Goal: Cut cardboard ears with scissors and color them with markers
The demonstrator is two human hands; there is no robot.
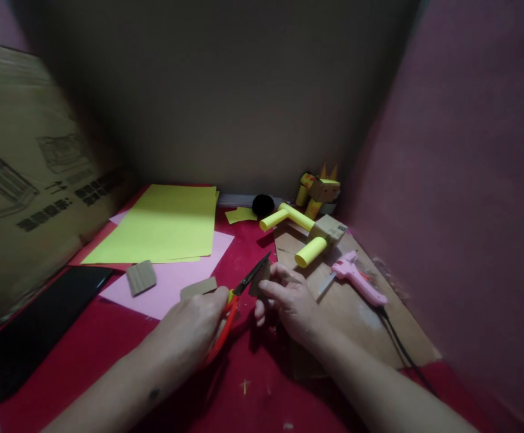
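Observation:
My left hand [203, 316] is closed round the orange handles of a pair of scissors [247, 281], whose dark blades point up and to the right. Between the fingers of my right hand [289, 299] is a small piece of cardboard [257, 280], held up against the blades. How far the blades are apart I cannot tell. Just beyond my left hand lies a cardboard strip [198, 288], and a cardboard square [141, 278] rests farther left on pink paper [176, 273].
Yellow sheets [158, 222] lie at the back left by a cardboard box [32, 168]. On a cardboard sheet [374, 334] are a pink glue gun [356, 276] with its cord and a yellow-tube figure [295, 216]. Behind stand a small animal figure [324, 187] and a black ball [262, 205].

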